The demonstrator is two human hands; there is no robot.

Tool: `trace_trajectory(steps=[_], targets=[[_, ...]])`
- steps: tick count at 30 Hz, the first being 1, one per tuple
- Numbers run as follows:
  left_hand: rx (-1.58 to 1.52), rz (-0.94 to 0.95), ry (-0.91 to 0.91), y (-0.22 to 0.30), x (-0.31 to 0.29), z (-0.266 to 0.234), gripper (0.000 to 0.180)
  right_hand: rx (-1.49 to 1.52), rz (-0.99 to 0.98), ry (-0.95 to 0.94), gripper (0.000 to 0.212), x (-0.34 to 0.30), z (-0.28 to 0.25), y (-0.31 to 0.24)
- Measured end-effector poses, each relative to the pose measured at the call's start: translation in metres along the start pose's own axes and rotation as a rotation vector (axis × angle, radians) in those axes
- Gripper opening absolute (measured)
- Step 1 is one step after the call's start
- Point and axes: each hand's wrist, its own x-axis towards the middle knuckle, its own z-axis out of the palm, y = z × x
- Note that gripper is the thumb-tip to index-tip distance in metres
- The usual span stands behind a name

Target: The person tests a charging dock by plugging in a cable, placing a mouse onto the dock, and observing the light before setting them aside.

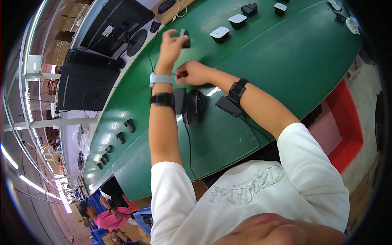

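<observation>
My left hand reaches out over the green table, its fingers closed round a small black block with a pale grey edge. Nearer to me, my right hand is held low above the tabletop with its fingers curled in. A thin dark cable runs close to those fingertips, but whatever they pinch is hidden. Just below the hands, between my forearms, lies a rounded black device on the table. Both forearms carry strapped-on black units with cables.
Beyond my hands stand black blocks with white tops and a plain black block. Small black pieces line the table's left side. Monitors stand along the left edge. A red bin sits at right; a person in pink is lower left.
</observation>
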Motion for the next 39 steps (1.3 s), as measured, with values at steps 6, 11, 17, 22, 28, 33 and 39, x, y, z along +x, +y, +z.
trace_trajectory(steps=[6,11,17,22,28,33,39], targets=[[-1.305,0.245,0.161,-0.010,-0.099,-0.027,0.050,0.556,0.206,0.257,0.014,-0.002,-0.017,0.015],[-1.296,0.155,0.173,-0.058,-0.141,-0.017,0.052,0.874,0.148,0.157,0.016,0.000,-0.017,0.000],[-1.261,0.097,0.197,-0.071,-0.146,-0.001,0.051,0.718,0.069,0.097,0.016,-0.004,-0.010,-0.005],[-1.169,0.141,0.216,-0.066,-0.147,0.004,0.052,0.538,0.071,0.157,0.012,-0.003,-0.011,-0.004],[-0.870,0.168,0.308,-0.054,-0.149,0.005,0.062,0.448,0.088,0.183,0.012,0.000,-0.008,-0.002],[-0.585,0.169,0.297,-0.046,-0.149,0.010,0.068,0.302,0.059,0.196,0.013,-0.005,-0.023,0.006],[-0.560,0.081,0.297,-0.070,-0.152,0.007,0.050,0.455,-0.019,0.233,0.038,0.002,0.001,0.004]])
